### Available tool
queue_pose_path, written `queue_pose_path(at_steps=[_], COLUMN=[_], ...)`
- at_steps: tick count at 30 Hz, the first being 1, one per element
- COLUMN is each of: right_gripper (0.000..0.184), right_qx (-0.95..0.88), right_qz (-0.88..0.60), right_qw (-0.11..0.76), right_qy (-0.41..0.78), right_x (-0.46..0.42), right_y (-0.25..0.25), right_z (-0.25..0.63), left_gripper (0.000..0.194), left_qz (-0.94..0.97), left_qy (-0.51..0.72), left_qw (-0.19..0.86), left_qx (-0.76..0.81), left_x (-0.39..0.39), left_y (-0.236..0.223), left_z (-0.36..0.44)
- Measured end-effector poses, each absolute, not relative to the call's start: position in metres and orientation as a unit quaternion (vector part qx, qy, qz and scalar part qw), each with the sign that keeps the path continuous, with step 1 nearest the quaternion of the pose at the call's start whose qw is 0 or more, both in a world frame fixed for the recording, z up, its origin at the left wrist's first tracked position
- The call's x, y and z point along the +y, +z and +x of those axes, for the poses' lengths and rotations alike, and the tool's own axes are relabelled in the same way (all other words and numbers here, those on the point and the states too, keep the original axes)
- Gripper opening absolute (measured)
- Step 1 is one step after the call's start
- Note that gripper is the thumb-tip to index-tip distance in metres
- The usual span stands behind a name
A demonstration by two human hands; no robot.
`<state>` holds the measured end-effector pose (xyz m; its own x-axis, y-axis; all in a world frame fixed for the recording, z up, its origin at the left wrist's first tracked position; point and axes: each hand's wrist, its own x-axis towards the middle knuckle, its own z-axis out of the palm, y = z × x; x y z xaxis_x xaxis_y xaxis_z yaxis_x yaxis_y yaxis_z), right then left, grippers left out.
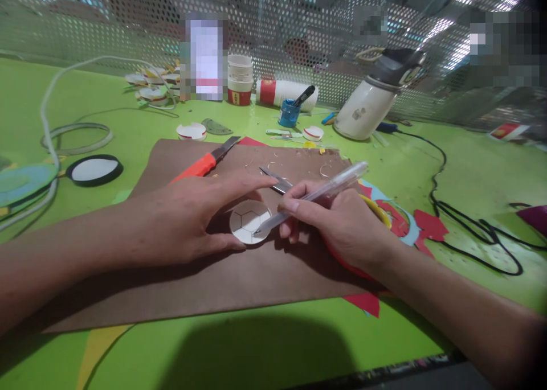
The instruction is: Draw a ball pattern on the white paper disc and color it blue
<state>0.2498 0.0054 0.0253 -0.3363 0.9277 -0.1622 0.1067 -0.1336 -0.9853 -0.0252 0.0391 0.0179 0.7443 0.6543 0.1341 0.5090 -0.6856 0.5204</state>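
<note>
My left hand point(179, 219) grips a round white paper disc point(245, 216) by its edge, thumb at the near side and forefinger reaching over the far side. Dark lines on the disc form a football-like pattern of polygons. In my right hand point(337, 213) is a clear ballpoint pen point(329, 186), its tip on or just above the disc. A pointed metal blade point(273, 180), apparently of scissors, lies beneath my right hand, which partly hides it. An orange utility knife point(200, 165) rests just beyond my left hand. Under everything lies a brown board point(239, 287).
Paper cups point(240, 81), a blue ink jar point(289, 114) holding a black marker, and a white bottle point(365, 108) stand along the perforated screen. A white cable point(47, 117) and black cord point(470, 219) flank the board. Red scraps point(429, 224) lie right; a black-rimmed disc point(94, 169) lies left.
</note>
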Motion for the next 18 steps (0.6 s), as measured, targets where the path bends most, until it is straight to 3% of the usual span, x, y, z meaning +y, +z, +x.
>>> queue_pose_path(at_steps=[18], right_gripper=[0.028], right_qx=[-0.61], right_qz=[-0.46], right_qw=[0.3], right_qy=[0.572], right_x=[0.0029], right_y=[0.0281], right_z=[0.251], left_gripper=[0.07], left_qz=[0.893], left_qy=[0.183], left_qw=[0.238], left_qx=[0.336], left_x=[0.0327], left_y=[0.0191], left_z=[-0.0223])
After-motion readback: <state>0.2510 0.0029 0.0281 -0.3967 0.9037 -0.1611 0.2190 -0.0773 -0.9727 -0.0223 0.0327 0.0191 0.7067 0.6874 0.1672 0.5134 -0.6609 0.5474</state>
